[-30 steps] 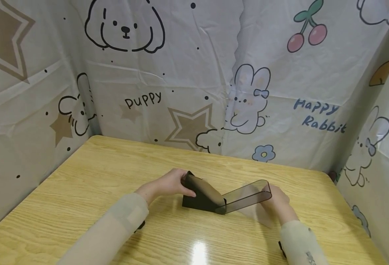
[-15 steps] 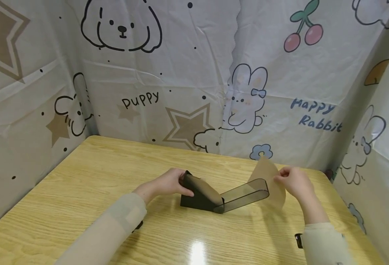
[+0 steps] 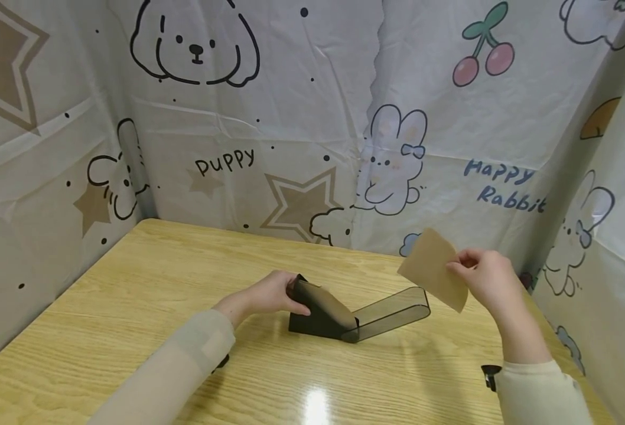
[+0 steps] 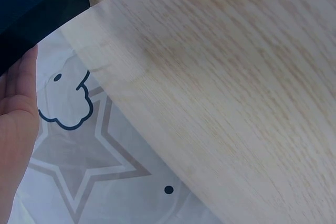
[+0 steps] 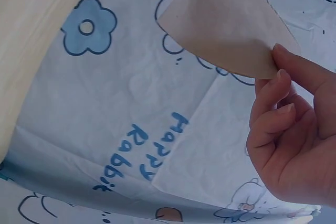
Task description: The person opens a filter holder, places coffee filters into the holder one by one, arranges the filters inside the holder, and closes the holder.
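Note:
In the head view my left hand (image 3: 267, 293) grips the back of a black coffee filter holder (image 3: 318, 321) standing on the table, thumb on its near side. Brown filters (image 3: 325, 300) show inside the holder. Its see-through smoky lid (image 3: 392, 313) is swung open to the right. Raised above and beyond the lid's end, a single brown paper coffee filter (image 3: 433, 268) is pinched at one corner by my right hand (image 3: 490, 280). The right wrist view shows this filter (image 5: 226, 30) as a fan shape with a crimped edge. The left wrist view catches only part of the holder (image 4: 47, 19).
The wooden table (image 3: 185, 260) extends around the holder, ending at a back edge near the filter. Behind and at both sides hangs a pale printed curtain (image 3: 312, 118) with cartoon drawings.
The right hand has moved from behind the lid's end up and to the right, bringing the brown filter up off the table area. The left hand and holder have stayed in place.

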### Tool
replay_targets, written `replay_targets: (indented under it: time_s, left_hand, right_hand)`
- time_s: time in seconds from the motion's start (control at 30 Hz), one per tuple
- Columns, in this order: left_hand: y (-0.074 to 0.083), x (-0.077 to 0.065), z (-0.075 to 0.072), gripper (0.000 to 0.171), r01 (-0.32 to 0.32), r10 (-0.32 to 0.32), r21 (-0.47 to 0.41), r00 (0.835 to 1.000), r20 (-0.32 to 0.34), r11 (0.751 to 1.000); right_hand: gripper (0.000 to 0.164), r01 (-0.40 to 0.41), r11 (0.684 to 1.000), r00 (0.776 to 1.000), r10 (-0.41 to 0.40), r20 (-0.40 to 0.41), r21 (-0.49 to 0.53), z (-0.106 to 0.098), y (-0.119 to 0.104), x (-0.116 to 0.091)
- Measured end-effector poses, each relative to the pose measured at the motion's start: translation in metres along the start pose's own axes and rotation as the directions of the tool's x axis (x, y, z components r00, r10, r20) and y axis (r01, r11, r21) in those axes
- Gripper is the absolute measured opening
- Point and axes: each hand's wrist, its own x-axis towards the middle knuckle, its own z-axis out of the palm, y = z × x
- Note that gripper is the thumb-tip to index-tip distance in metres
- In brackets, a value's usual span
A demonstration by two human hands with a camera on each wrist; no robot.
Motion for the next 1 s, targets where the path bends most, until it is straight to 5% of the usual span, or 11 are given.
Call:
replay_targets:
  time_s: [0.37, 1.0]
  left_hand:
    - [0.0, 0.0, 0.0, 0.025, 0.0, 0.0, -0.001, 1.0, 0.0, 1.0]
    - [0.001, -0.001, 0.0, 0.024, -0.011, 0.011, 0.005, 1.0, 0.005, 1.0]
  right_hand:
    - [0.021, 0.067, 0.998, 0.994, -0.064, -0.09, 0.021, -0.013, -0.029, -0.008]
    - [0.011, 0.237, 0.962, 0.971, -0.237, -0.016, 0.133, 0.012, -0.075, -0.014]
